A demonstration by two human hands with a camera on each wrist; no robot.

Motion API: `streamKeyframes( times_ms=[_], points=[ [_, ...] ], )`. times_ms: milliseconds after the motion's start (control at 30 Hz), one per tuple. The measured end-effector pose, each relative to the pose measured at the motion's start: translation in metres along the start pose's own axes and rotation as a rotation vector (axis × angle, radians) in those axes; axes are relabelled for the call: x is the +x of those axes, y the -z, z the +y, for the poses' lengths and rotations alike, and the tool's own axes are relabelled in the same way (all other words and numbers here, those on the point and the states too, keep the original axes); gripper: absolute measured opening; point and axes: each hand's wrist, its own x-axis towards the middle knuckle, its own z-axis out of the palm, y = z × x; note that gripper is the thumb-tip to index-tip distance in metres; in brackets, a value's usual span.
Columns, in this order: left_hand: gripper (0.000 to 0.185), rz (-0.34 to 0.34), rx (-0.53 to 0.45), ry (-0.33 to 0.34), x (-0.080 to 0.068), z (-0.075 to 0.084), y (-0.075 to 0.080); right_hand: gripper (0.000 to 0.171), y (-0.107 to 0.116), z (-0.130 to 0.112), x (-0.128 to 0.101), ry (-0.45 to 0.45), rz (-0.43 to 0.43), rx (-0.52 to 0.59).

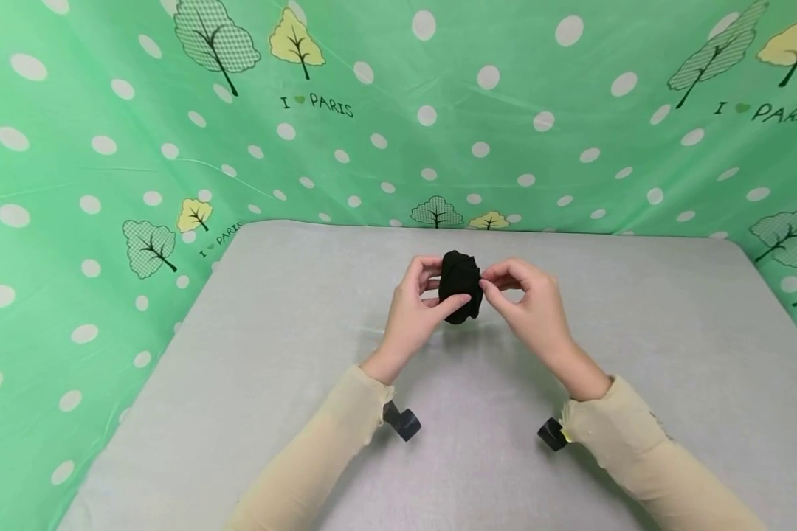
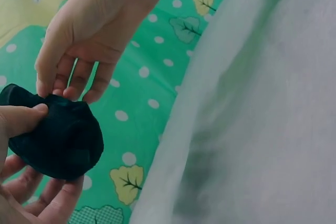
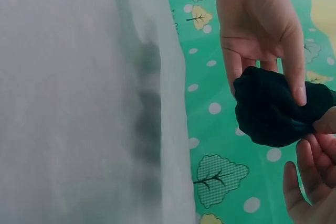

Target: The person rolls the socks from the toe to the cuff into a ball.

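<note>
A rounded bundle of soft black cloth (image 1: 460,274) is held up above the table, its surface full of folds. My left hand (image 1: 413,306) grips it from the left, thumb across the near face and the other fingers behind. On the other side, my right hand (image 1: 534,304) pinches the bundle's right edge between thumb and fingertips. The left wrist view shows the cloth (image 2: 65,137) gathered where the right fingertips meet it. In the right wrist view, the left thumb presses into a crease of the bundle (image 3: 262,111).
Beneath the hands is a table with a grey cover (image 1: 272,369). A green curtain (image 1: 385,110) with white dots and printed trees hangs behind and around it. Small black wrist cameras (image 1: 408,425) stick out from both beige sleeves (image 1: 325,450).
</note>
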Motion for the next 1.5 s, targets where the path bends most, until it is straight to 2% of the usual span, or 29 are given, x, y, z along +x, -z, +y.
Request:
streamKeyframes(
  times_ms=[133, 233, 467, 600, 700, 800, 1033, 1267, 1367, 1433, 1500],
  points=[
    [0.045, 0.025, 0.129, -0.014, 0.003, -0.005, 0.0, 0.004, -0.002, 0.004, -0.003, -0.028, -0.055, 0.036],
    [0.042, 0.035, 0.201, 0.002, 0.005, -0.009, 0.001, 0.005, -0.003, 0.006, -0.006, -0.018, -0.088, 0.055],
    [0.037, 0.019, 0.3, 0.044, 0.007, -0.01, 0.003, 0.011, -0.006, 0.007, -0.011, 0.128, -0.099, 0.031],
    [0.037, -0.008, 0.31, 0.041, 0.007, -0.01, 0.004, 0.009, -0.009, 0.004, -0.012, 0.094, -0.091, 0.01],
    [0.045, -0.043, 0.272, 0.046, 0.005, -0.007, 0.005, 0.005, -0.01, 0.002, -0.011, 0.022, -0.05, -0.004],
    [0.05, -0.053, 0.234, 0.048, 0.003, -0.004, 0.006, 0.004, -0.01, 0.002, -0.008, -0.001, -0.02, -0.007],
    [0.039, 0.004, 0.284, 0.049, 0.003, -0.002, 0.006, 0.009, -0.01, 0.004, -0.009, 0.1, -0.058, 0.003],
    [0.035, -0.001, 0.327, 0.045, 0.003, -0.002, 0.006, 0.018, -0.009, 0.005, -0.014, 0.209, -0.099, 0.054],
    [0.035, -0.01, 0.321, 0.054, 0.004, -0.004, 0.005, 0.014, -0.009, 0.003, -0.015, 0.164, -0.097, 0.044],
    [0.038, -0.047, 0.28, 0.067, 0.004, -0.005, 0.004, 0.008, -0.009, 0.002, -0.015, 0.064, -0.079, 0.084],
    [0.047, -0.119, 0.196, 0.092, 0.005, -0.006, 0.004, 0.001, -0.008, 0.002, -0.014, -0.053, -0.049, 0.146]
  ],
)
